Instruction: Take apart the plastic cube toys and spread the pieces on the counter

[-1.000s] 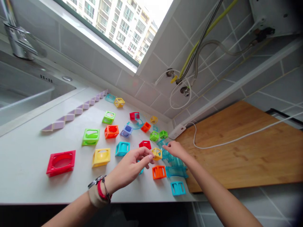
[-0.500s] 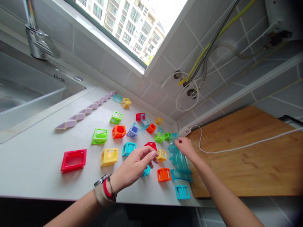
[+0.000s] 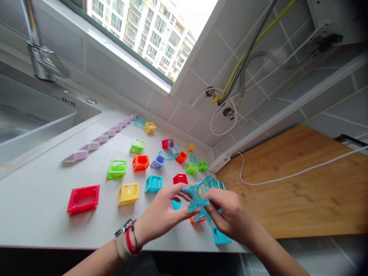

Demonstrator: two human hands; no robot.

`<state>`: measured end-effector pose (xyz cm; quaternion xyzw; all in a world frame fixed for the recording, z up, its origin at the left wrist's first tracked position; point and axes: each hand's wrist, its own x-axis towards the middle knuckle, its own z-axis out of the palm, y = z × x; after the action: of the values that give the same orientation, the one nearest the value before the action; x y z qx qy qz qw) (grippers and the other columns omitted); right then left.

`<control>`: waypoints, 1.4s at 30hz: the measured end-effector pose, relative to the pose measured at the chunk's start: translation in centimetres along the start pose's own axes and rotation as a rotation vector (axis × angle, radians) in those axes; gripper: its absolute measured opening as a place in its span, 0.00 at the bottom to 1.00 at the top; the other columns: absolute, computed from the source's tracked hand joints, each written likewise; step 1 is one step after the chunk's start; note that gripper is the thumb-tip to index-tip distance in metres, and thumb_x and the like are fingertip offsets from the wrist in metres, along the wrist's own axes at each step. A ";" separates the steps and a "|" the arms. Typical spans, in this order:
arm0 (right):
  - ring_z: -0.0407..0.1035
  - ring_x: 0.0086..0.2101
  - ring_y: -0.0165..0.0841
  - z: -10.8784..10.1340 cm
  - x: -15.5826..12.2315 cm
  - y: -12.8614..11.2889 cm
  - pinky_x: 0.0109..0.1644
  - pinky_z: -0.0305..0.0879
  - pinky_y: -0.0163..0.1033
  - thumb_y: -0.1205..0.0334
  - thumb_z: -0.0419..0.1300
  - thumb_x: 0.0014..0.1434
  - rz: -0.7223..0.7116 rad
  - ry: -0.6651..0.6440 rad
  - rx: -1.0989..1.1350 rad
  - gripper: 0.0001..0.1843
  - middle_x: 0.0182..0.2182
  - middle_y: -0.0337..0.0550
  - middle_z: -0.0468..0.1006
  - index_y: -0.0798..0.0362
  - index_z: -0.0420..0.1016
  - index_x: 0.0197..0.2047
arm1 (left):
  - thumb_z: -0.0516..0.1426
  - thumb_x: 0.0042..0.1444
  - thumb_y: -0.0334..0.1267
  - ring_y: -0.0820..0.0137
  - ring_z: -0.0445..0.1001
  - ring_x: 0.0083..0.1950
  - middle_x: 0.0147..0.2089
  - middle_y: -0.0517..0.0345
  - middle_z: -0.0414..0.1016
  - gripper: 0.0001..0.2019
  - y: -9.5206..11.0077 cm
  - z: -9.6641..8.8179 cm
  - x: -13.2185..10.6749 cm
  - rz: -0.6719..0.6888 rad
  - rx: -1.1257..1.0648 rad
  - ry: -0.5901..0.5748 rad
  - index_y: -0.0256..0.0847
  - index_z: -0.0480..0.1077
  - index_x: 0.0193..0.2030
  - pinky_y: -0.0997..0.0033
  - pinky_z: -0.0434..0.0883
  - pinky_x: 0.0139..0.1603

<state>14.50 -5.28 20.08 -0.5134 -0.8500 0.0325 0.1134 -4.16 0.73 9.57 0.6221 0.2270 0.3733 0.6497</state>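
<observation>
Both hands hold a clear teal plastic block piece [image 3: 201, 191] lifted above the white counter [image 3: 43, 199]. My left hand [image 3: 165, 212] pinches its left end with thumb and fingers. My right hand [image 3: 230, 214] grips its right side with fingers curled. Under the hands lie an orange cube frame [image 3: 197, 218], a small teal piece [image 3: 176, 204] and a blue cube frame [image 3: 220, 235]. Beyond them sit a red cube [image 3: 180, 179] and a teal cube [image 3: 153, 183].
Several coloured cube frames are scattered on the counter: a red one [image 3: 83, 198], yellow [image 3: 128, 193], green [image 3: 117, 169], orange [image 3: 140, 162]. A lilac zigzag strip [image 3: 97, 141] runs beside the sink [image 3: 31, 122]. A wooden board [image 3: 299, 184] with a white cable [image 3: 287, 174] lies right.
My right hand picked up the clear teal piece from the counter and brought it toward me. My left hand left the yellow cube frame and took the teal piece's other end.
</observation>
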 end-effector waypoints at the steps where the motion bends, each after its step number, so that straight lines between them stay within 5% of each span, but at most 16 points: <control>1: 0.68 0.27 0.32 -0.1 0.0 -0.2 0.33 0.61 0.36 0.68 0.53 0.66 -0.036 -0.016 -0.008 0.08 0.27 0.40 0.75 0.49 0.69 0.36 | 0.66 0.56 0.48 0.65 0.76 0.45 0.43 0.56 0.80 0.18 0.1 0.1 -0.1 0.013 0.031 0.008 0.43 0.76 0.50 0.67 0.72 0.48; 5: 0.64 0.24 0.31 -1.6 0.4 1.0 0.30 0.57 0.37 0.66 0.52 0.67 -0.049 0.039 -0.093 0.11 0.23 0.37 0.69 0.48 0.66 0.31 | 0.64 0.59 0.46 0.66 0.76 0.42 0.41 0.57 0.80 0.12 0.1 0.1 0.0 0.000 0.084 0.060 0.40 0.77 0.42 0.69 0.72 0.45; 10: 0.57 0.21 0.29 -3.1 2.9 8.0 0.29 0.55 0.35 0.53 0.55 0.69 0.304 0.243 -0.153 0.19 0.19 0.32 0.62 0.48 0.64 0.26 | 0.62 0.59 0.52 0.66 0.76 0.41 0.39 0.57 0.80 0.17 -0.5 -0.2 0.5 -0.058 0.053 0.030 0.40 0.77 0.45 0.69 0.72 0.42; 15: 0.71 0.30 0.35 -1.0 7.0 17.0 0.37 0.60 0.36 0.50 0.52 0.69 0.545 -0.016 -0.441 0.19 0.26 0.41 0.78 0.50 0.76 0.33 | 0.65 0.56 0.47 0.67 0.77 0.40 0.41 0.57 0.81 0.14 -0.4 0.0 0.6 -0.070 0.048 -0.036 0.40 0.76 0.43 0.70 0.71 0.41; 20: 0.78 0.41 0.43 2.8 10.5 21.8 0.41 0.64 0.39 0.57 0.54 0.68 0.647 -0.186 -0.519 0.15 0.39 0.54 0.84 0.51 0.82 0.40 | 0.63 0.56 0.39 0.67 0.77 0.40 0.41 0.56 0.81 0.10 -0.5 -0.2 0.7 -0.082 0.040 -0.054 0.40 0.76 0.43 0.70 0.71 0.40; 30: 0.78 0.48 0.48 7.3 16.4 25.5 0.50 0.70 0.46 0.65 0.53 0.68 0.687 -0.369 -0.635 0.16 0.47 0.65 0.82 0.56 0.80 0.50 | 0.62 0.54 0.33 0.69 0.75 0.40 0.42 0.60 0.80 0.10 -1.1 -0.4 1.1 -0.125 -0.030 -0.011 0.44 0.76 0.45 0.73 0.70 0.40; 42: 0.79 0.47 0.52 8.9 18.2 25.4 0.48 0.71 0.50 0.63 0.48 0.72 0.595 -0.339 -0.697 0.20 0.44 0.68 0.82 0.60 0.80 0.51 | 0.62 0.52 0.31 0.71 0.75 0.39 0.39 0.63 0.81 0.12 -1.4 0.0 1.3 -0.144 -0.063 -0.021 0.44 0.75 0.44 0.76 0.68 0.38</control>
<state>26.35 23.30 9.94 -0.7288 -0.6333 -0.1397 -0.2196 -3.08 1.85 8.43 0.5873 0.2524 0.3261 0.6964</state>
